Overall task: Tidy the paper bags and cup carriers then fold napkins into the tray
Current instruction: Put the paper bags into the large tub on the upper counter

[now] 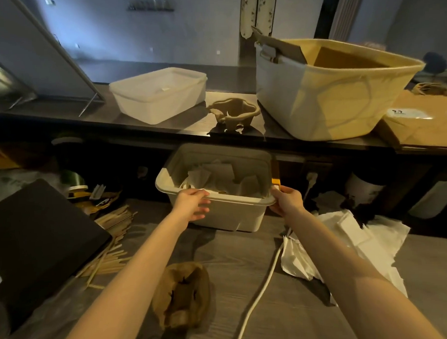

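Note:
A cream plastic bin (226,215) stands on the lower counter in the middle, with several napkins (217,178) loose inside. My left hand (192,203) grips its near rim at the left, thumb over the edge. My right hand (288,200) grips the rim's right corner beside a yellow clip (276,180). A pile of white napkins (346,243) lies on the counter to the right. One brown pulp cup carrier (182,297) lies near me, another cup carrier (234,113) sits on the upper shelf.
On the upper shelf stand a translucent lidded box (159,95) and a large cream tub (336,89) with brown paper bags inside; a cardboard box (418,122) is far right. A black case (40,241), wooden stirrers (113,224) and a white cable (262,287) lie on the counter.

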`<state>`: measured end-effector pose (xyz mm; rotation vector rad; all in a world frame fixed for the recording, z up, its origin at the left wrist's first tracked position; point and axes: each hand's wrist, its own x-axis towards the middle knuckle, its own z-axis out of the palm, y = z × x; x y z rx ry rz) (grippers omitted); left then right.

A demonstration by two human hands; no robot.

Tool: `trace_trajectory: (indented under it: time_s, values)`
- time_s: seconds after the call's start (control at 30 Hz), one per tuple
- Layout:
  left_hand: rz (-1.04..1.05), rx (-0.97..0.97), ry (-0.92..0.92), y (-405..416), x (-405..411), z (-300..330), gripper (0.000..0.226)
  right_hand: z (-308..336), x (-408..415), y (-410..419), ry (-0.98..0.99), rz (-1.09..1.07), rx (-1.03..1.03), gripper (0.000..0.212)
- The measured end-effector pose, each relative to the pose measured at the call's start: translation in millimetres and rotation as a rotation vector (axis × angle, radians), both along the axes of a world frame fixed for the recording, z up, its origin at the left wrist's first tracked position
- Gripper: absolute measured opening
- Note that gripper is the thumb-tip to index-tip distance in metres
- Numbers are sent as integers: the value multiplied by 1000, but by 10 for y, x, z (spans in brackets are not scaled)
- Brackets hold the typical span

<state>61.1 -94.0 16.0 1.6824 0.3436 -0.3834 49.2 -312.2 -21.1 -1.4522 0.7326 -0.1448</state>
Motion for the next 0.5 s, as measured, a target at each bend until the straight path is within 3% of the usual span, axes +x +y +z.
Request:
trace_trajectory:
  time_s: [0.1,0.23,0.5]
  values:
    - [-84,76,35,-28,6,87,11,20,-42,8,4,-50,-52,41]
    - [-215,147,-84,-194,-32,197,12,225,-170,-30,-66,-118,-118,32]
    - [-433,4,-241,-831,-256,670,17,764,-596,-338,-245,-121,-309,19]
